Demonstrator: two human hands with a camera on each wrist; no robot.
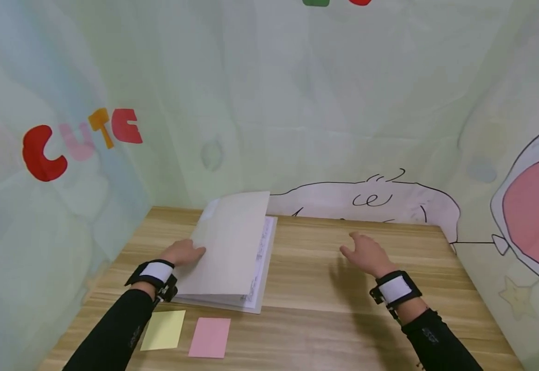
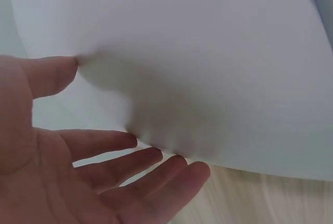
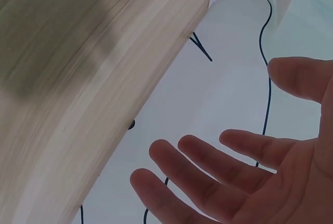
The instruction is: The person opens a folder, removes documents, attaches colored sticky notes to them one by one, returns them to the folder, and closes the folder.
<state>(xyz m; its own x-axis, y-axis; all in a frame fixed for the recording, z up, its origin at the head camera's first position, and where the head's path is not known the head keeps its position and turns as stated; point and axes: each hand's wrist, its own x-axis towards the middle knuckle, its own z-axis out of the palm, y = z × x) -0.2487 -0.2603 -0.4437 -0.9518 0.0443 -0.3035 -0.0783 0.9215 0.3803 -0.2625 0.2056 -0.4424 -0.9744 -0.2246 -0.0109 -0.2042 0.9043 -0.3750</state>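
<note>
White paper booklet lies on left part of light wood-grain table, top leaf lifted over printed page. Should be light, bendy, smooth enough to slip; corners likely crease under hard grip. My left hand touches leaf's edge on table's left side, fingers extended, thumb against paper, not clenched. My right hand hovers over table's right part, fingers spread, holding nothing. Best hold, I judge: light pinch at loose edge, flat palm steadying middle.
</note>
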